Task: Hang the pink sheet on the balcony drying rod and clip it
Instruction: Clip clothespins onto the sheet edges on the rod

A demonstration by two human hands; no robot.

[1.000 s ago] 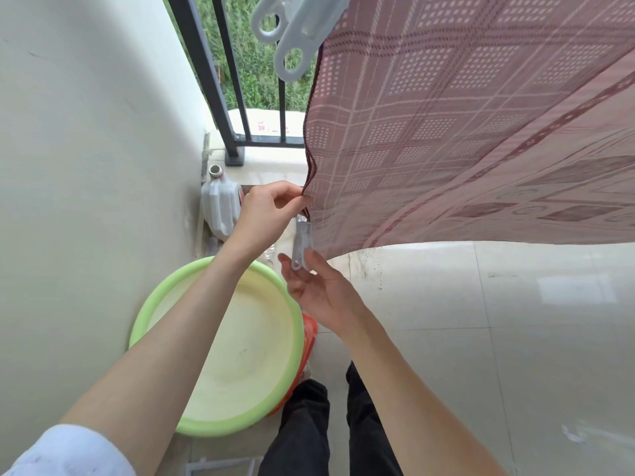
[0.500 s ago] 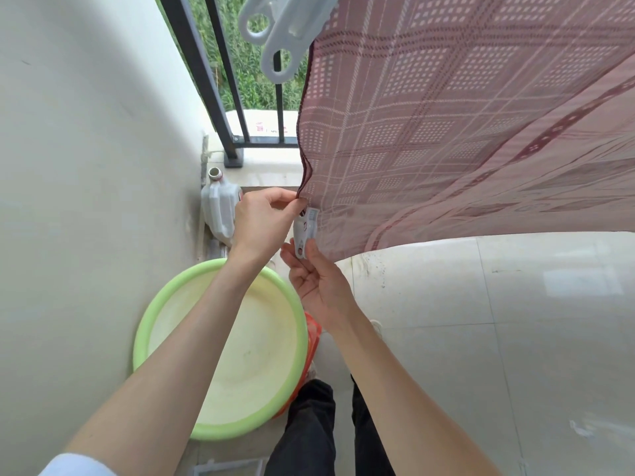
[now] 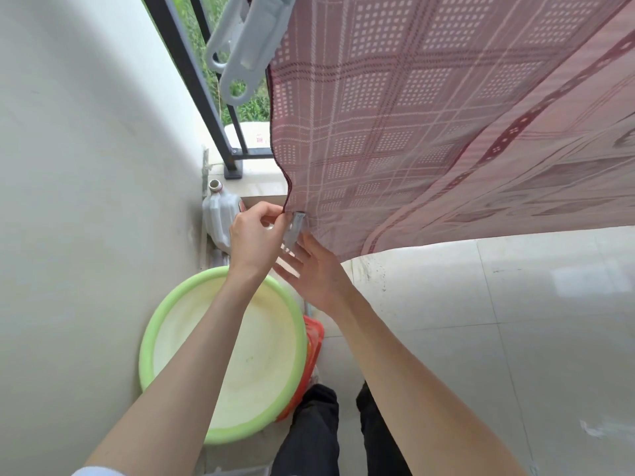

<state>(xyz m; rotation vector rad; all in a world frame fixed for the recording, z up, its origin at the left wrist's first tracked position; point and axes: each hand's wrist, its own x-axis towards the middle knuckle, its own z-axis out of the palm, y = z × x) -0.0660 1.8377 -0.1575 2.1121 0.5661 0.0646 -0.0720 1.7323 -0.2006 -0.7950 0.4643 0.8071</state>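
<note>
Pink sheet (image 3: 429, 132), hung overhead, clipping step: left hand (image 3: 256, 240) pinches its lower corner, right hand (image 3: 314, 269), fingers spread, steadies small grey clip (image 3: 296, 228) there; next move likely releasing once clip bites.

The left hand (image 3: 256, 237) pinches the lower corner of the hanging pink sheet (image 3: 429, 125). A pale clip (image 3: 296, 228) sits on that hem, the right hand (image 3: 314, 271) touching it with fingers spread. Below stands a green basin (image 3: 154, 338).
</note>
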